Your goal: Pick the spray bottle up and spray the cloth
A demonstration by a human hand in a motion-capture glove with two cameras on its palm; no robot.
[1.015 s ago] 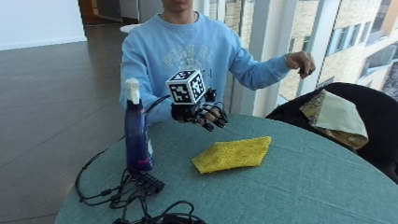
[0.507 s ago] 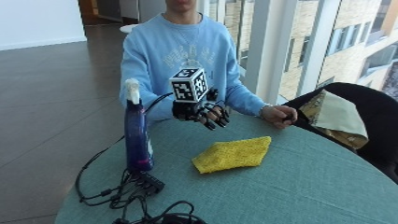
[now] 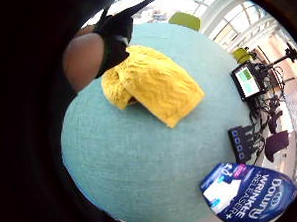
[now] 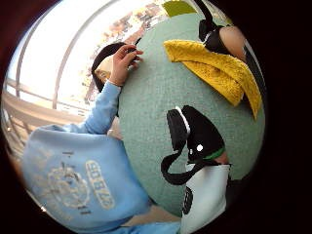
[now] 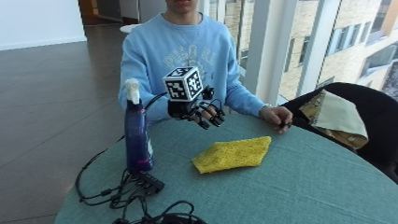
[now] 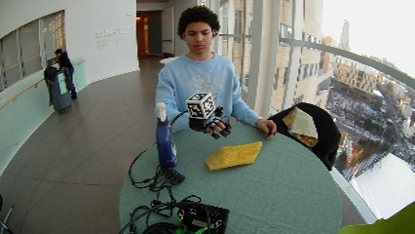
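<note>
— Teal cloth-covered round table (image 5: 323,186), 1 of them. What's on it?

— 1 spray bottle (image 5: 137,135), purple w/ white nozzle, standing upright near the table edge on the person's right side. 1 yellow cloth (image 5: 231,154), folded, lying flat around mid-table. Bottle & cloth well apart.

— Hands?

— 2. Gloved right hand (image 5: 198,111) hovers above the table between bottle and cloth, nearer the person's edge, touching neither. Fingers hang loosely curled, nothing in them. Bare left hand (image 5: 278,116) rests at the table edge, on the far side of the cloth from the bottle.

— Palm cams agree?

— Little-finger side view: cloth (image 3: 154,89) on the teal top below the palm, bottle label (image 3: 249,194) at the rim of the view. Thumb side view: cloth (image 4: 219,73) again, plus the bare hand (image 4: 124,61) at the table edge.

— Anything else?

— 1 tangle of black cables (image 5: 127,191) by the bottle's base. 1 dark chair (image 5: 367,126) beside the table w/ 1 tan cloth (image 5: 336,114) draped on it.
</note>
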